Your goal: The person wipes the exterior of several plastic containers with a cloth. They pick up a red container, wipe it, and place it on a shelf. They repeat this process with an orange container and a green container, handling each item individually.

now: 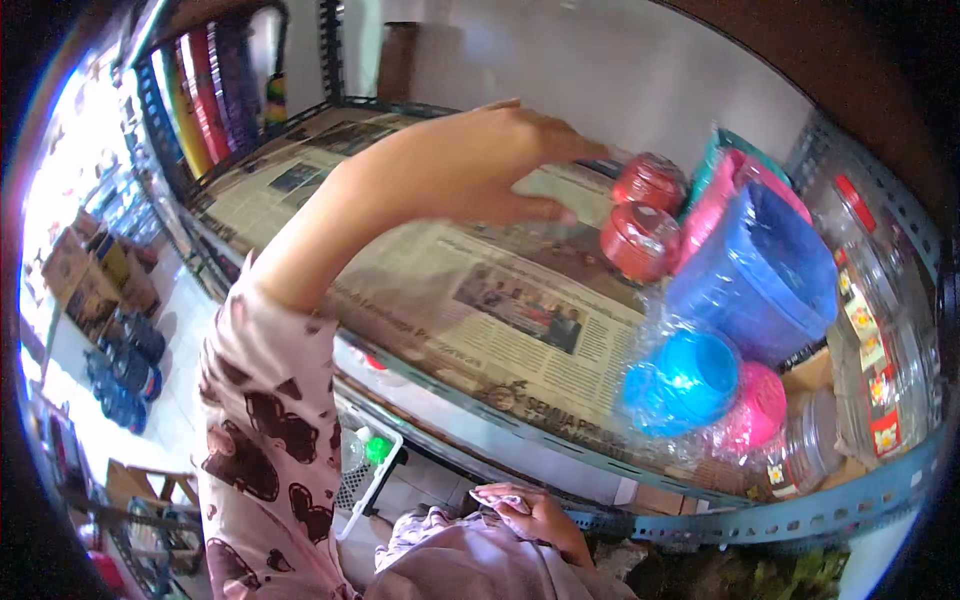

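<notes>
My left hand (495, 165) reaches across a metal shelf lined with newspaper (525, 300). Its thumb and fingers are apart, with nothing between them. Just beyond the fingertips sit two red plastic-wrapped containers (641, 240), one behind the other. Close to the shelf's front edge, my right hand (544, 517) is low by my body and grips a crumpled light cloth (510, 506). Right of the red containers stands a blue plastic bin (750, 277) in clear wrap, with pink plasticware (712, 210) behind it. Nearer me lie wrapped light-blue cups (694, 375) and a pink cup (754, 405).
Clear jars with flowered labels (877, 375) fill the shelf's right end. A perforated steel rail (697, 525) edges the shelf at the front. Below left is a white-rimmed basket (375, 480). Cardboard boxes (97, 277) and large bottles (127, 367) stand on the floor at left.
</notes>
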Motion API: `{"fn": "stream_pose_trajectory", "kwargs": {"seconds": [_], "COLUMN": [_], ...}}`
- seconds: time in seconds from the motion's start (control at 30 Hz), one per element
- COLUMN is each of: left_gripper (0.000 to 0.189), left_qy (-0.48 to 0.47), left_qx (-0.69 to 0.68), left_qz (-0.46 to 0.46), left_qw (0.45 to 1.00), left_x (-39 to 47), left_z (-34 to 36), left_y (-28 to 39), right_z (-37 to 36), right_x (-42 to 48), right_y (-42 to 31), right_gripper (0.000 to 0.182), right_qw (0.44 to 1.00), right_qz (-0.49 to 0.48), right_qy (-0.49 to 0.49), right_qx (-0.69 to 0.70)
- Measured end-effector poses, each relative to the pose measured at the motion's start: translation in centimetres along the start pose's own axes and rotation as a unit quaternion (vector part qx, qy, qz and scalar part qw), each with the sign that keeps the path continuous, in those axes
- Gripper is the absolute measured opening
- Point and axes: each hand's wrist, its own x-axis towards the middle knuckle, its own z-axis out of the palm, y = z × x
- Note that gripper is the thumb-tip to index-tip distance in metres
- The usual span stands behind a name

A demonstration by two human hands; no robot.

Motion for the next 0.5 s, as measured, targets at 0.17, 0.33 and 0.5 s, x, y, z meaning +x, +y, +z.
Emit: {"fn": "stream_pose_trajectory", "kwargs": {"seconds": [0.17, 0.33, 0.5], "left_gripper": [0.049, 0.040, 0.030], "left_qy": [0.037, 0.192, 0.193], "left_qx": [-0.020, -0.101, 0.004], "left_qz": [-0.151, -0.455, -0.768], "left_qw": [0.988, 0.864, 0.610], "left_x": [-12.1, -28.3, -43.6], "left_z": [-5.2, -4.3, 4.7], "left_y": [6.8, 13.9, 26.9], "right_z": [0.9, 4.0, 9.6], "right_x": [3.3, 7.4, 12.2], "right_y": [-0.3, 0.4, 0.4], "right_gripper": [0.026, 0.023, 0.023], "right_qw": [0.996, 0.983, 0.965], "right_qz": [-0.038, -0.060, -0.050], "right_qy": [-0.081, -0.173, -0.258], "right_qx": [0.001, 0.007, 0.004]}}
